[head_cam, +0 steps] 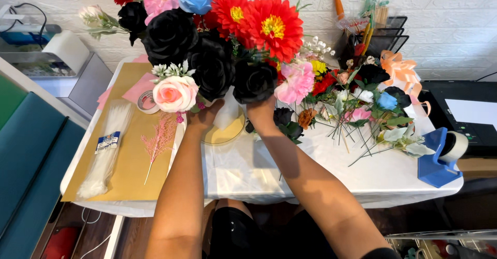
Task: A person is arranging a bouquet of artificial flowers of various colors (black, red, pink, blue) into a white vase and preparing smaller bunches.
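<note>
Where both hands meet: bouquet (217, 46); beside it, white zip-tie packet (106, 150), blue label.

A clear bag of white cable ties (106, 150), blue-and-white label (107, 142), lies at the table's left.

Upright bouquet (217, 46) of black, red, pink, blue artificial flowers, above white table

Matt cloth-like petals make up the bouquet (217, 46), beside a smooth white tablecloth (248, 171), matt tan paper (129, 160), glossy blue plastic dispenser (434, 160), and black wire-mesh rack (385, 33).
</note>
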